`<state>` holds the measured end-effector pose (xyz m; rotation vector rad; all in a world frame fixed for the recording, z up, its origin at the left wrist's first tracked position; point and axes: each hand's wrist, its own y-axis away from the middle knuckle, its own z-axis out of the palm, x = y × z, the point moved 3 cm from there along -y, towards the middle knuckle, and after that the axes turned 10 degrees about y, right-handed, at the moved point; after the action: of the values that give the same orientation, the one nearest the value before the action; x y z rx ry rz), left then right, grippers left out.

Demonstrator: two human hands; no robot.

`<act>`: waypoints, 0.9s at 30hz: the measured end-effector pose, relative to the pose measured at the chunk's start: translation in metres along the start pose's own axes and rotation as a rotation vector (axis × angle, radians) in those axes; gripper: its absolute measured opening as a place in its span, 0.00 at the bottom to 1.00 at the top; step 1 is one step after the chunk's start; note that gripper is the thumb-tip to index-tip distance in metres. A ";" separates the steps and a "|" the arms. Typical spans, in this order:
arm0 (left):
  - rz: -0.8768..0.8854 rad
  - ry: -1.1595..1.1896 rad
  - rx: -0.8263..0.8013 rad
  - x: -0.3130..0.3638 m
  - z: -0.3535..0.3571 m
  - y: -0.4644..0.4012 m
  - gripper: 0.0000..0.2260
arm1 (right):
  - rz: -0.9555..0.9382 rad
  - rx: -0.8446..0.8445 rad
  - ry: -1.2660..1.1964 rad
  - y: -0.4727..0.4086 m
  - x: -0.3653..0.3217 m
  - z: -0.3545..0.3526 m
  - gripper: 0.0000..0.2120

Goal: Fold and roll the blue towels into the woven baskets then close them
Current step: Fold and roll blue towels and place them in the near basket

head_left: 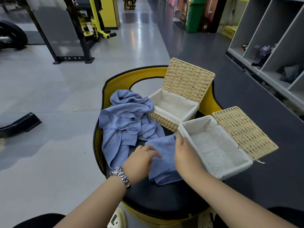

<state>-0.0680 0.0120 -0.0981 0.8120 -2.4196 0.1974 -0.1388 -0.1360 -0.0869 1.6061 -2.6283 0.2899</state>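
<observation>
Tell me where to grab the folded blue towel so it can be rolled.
Probably the folded towel's near short edge, from the person's side, both hands on top. It lies flat and long, running away toward the nearer basket, so rolling forward from there should work.

yellow gym machine (93,22) far left | grey cubby shelves (271,38) right | green bin (195,15) behind

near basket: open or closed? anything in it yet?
Open and empty. The near basket has its woven lid flipped back to the right, and only bare white liner shows inside; no towel in it.
</observation>
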 end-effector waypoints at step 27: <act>-0.460 -0.214 -0.150 -0.057 0.003 0.024 0.36 | -0.438 -0.317 -0.251 -0.005 -0.019 0.041 0.12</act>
<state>-0.0465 0.0592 -0.1312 1.3438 -2.3247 -0.2578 -0.1234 -0.1289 -0.1291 2.1332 -2.2272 -0.3490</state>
